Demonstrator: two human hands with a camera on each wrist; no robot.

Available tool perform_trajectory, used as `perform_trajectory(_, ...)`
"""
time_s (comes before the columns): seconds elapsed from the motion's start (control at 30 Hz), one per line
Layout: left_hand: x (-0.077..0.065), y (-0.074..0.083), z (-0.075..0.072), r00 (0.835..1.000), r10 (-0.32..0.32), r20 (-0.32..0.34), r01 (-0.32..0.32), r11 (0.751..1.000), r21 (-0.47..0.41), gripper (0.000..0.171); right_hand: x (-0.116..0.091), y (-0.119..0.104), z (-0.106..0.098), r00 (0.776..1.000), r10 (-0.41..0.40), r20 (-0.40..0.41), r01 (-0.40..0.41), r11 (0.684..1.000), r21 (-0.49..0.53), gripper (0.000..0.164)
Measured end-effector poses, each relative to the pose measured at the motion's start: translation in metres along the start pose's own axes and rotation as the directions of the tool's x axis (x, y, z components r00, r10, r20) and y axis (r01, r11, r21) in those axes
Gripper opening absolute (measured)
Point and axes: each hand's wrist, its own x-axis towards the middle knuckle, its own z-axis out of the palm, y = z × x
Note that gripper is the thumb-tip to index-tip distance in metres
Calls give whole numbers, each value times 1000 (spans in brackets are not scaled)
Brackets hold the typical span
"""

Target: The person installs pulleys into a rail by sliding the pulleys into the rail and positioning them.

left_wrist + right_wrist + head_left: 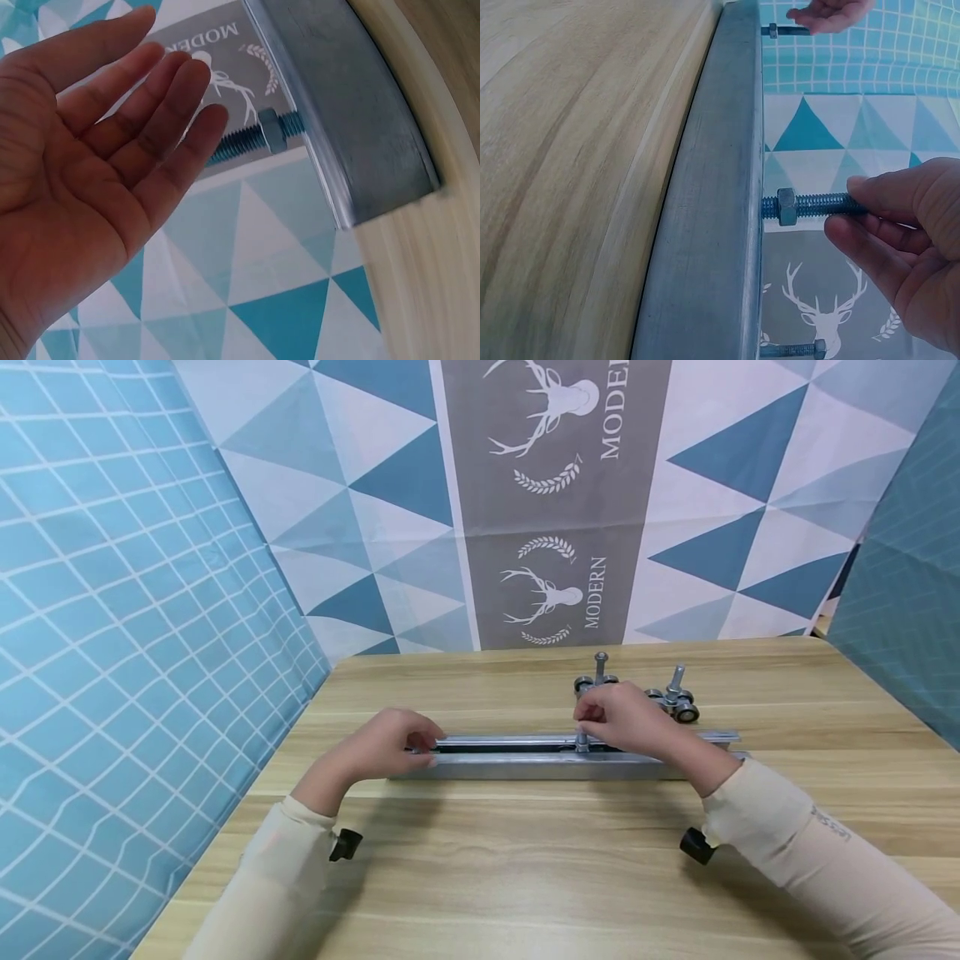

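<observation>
A metal channel rail (525,767) lies lengthwise across the wooden table with its slot upward. My right hand (626,718) pinches the upper end of a threaded bolt (817,204) between thumb and fingers. That bolt stands upright out of the slot, with a hex nut (787,207) low on its shank. At the rail's left end my left hand (390,743) hovers with relaxed, spread fingers. A second threaded bolt (241,144) with a nut (271,130) rises from the rail there, its top hidden behind the left fingers.
Behind the rail stand two wheeled roller trolleys with upright bolts: one trolley (600,667) partly behind the right hand, another trolley (675,700) to its right. Patterned cloth (397,527) hangs behind the table (510,860); blue gridded cloth (112,610) hangs along the left.
</observation>
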Motion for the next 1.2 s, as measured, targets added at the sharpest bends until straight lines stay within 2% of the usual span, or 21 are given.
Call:
perform_trajectory(0.17, -7, -8, -2, 1000, -24, 19, 25, 999, -42, 26, 1, 0, 2, 1000, -7, -3, 7, 1000, 11, 7)
perform_trajectory(0.4, -17, -20, -5, 994, -92, 52, 97, 991, -95, 30, 3, -1, 3, 999, -36, 14, 36, 999, 20, 7)
perform_trajectory(0.53, -23, -25, -10, 991, -113, 70, 119, 989, -89, 31, 4, -2, 3, 1000, -20, 21, 19, 1000, 21, 6)
perform_trajectory(0.87, -32, -34, -19, 987, -156, 50, 159, 985, -68, 37, 5, -4, 3, 1000, -10, 17, 9, 999, 35, 5)
perform_trajectory(1.2, -35, -41, -22, 987, -160, 35, 162, 985, -57, 46, 8, -6, 5, 1000, -15, 17, 14, 999, 43, 5)
